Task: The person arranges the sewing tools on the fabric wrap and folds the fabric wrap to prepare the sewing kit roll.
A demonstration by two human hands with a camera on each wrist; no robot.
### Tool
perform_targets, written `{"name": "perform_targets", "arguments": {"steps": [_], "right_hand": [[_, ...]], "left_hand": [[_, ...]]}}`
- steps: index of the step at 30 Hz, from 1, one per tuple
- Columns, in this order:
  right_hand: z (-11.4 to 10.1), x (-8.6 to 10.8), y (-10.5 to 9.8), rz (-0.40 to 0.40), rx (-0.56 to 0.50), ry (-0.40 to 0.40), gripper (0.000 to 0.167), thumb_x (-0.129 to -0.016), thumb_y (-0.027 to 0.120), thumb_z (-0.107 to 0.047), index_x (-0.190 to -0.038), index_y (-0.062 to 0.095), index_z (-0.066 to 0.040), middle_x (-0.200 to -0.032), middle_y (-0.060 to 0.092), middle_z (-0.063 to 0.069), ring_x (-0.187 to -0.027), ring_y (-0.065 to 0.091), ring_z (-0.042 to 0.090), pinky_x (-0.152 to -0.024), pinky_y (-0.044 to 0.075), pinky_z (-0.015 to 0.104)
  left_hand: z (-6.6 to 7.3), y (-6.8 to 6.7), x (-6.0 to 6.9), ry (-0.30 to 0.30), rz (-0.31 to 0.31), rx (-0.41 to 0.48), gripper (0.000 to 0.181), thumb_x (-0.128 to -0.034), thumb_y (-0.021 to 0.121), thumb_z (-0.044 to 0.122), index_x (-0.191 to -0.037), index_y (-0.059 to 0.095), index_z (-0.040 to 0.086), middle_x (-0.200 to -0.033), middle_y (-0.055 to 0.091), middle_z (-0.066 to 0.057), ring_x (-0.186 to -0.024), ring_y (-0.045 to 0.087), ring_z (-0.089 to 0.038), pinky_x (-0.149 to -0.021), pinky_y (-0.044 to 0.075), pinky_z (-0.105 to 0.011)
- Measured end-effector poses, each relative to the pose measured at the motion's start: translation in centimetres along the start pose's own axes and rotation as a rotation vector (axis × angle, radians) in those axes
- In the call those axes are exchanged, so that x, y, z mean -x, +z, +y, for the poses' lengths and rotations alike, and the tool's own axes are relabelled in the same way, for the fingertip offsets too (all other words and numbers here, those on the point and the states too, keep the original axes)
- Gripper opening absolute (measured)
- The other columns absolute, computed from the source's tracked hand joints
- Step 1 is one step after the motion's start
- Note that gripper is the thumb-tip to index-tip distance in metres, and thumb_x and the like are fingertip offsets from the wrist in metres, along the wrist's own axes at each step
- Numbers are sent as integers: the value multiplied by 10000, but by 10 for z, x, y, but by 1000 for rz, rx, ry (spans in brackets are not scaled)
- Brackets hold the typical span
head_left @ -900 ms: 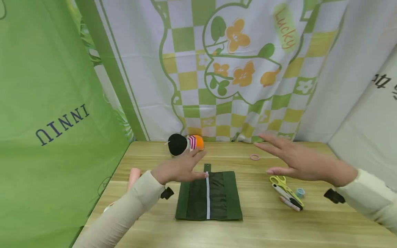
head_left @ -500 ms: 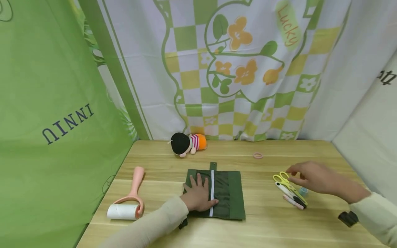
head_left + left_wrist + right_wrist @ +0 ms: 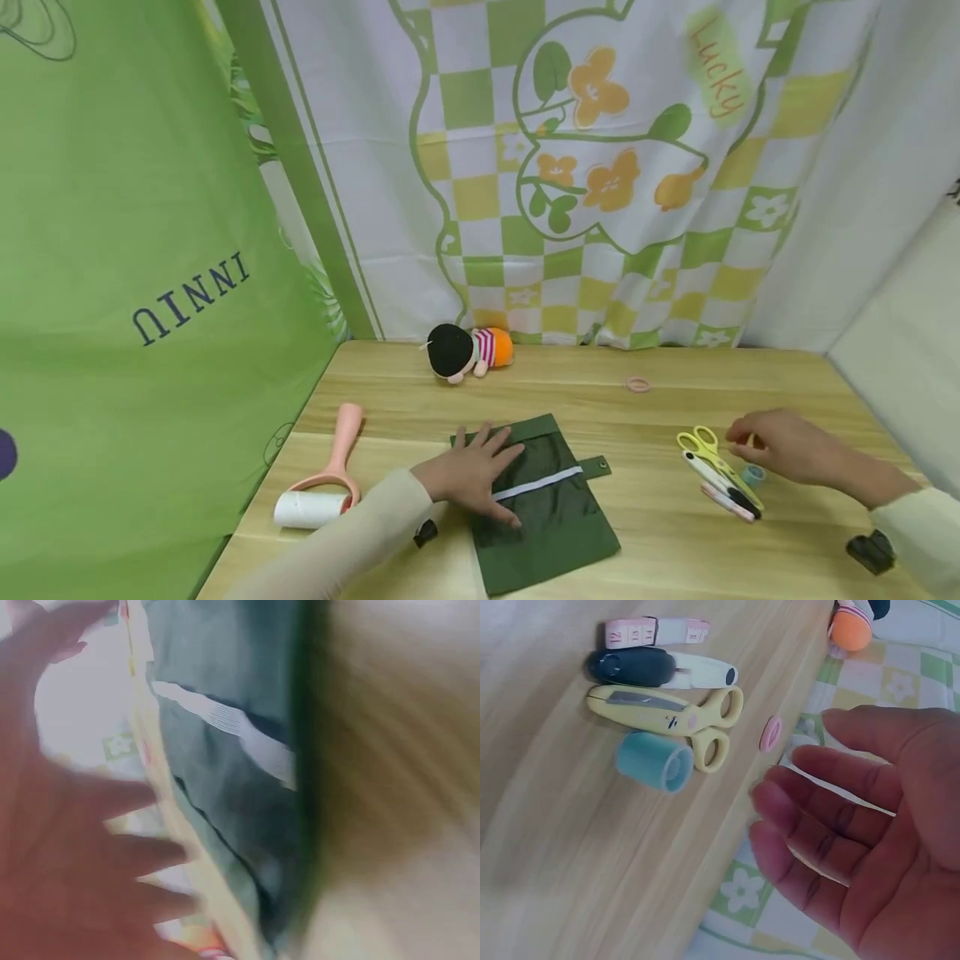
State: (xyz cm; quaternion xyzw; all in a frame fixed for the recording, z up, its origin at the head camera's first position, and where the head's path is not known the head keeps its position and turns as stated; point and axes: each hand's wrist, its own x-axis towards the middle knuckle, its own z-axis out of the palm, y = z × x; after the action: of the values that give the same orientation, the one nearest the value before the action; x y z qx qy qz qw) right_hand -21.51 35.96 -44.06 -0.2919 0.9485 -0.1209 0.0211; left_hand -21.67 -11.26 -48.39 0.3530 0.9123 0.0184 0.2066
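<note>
Left hand (image 3: 467, 477) on green cloth (image 3: 552, 533) (lying askew), right hand (image 3: 789, 447) near scissors (image 3: 649, 718)

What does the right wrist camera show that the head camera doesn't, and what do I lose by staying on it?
Only right wrist: readable numbers on the measuring tape, printed marks on the yellow scissors and the palm of the right hand.

Only head: the left hand spread on the green pouch, and the peach-handled roller.

Both: the right hand, holding nothing, plus scissors, tape, blue cylinder, white-and-black tool, pink ring and striped doll, cut off in the wrist view.
</note>
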Motion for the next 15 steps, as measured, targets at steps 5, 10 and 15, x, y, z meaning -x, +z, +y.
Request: {"name": "perform_targets", "arguments": {"steps": [5, 10, 15], "right_hand": [[10, -7, -4, -48, 43, 24, 151, -897, 728, -148, -1009, 735, -47, -841, 697, -73, -703, 574, -27, -599, 480, 246], [11, -30, 14, -152, -29, 55, 191, -899, 723, -203, -979, 684, -34, -817, 675, -38, -688, 544, 5, -602, 462, 268], [13, -49, 28, -194, -120, 194, 349, -906, 717, -254, -979, 585, 60, -776, 627, 58, -624, 545, 107, -566, 461, 306]], "left_hand": [[0, 8, -7, 59, -98, -56, 1231, -715, 690, 797, -1627, 23, 308, -1708, -93, -97, -1579, -77, -363, -1182, 14, -724], [-5, 7, -7, 89, -59, -50, 1260, -714, 729, 758, -1629, -2, 292, -1707, -114, -82, -1573, -119, -363, -1185, 20, -720], [-12, 10, 17, -14, -16, -30, 1312, -675, 709, 813, -1633, 9, 251, -1707, -66, -119, -1568, -45, -418, -1164, 66, -747]]}}
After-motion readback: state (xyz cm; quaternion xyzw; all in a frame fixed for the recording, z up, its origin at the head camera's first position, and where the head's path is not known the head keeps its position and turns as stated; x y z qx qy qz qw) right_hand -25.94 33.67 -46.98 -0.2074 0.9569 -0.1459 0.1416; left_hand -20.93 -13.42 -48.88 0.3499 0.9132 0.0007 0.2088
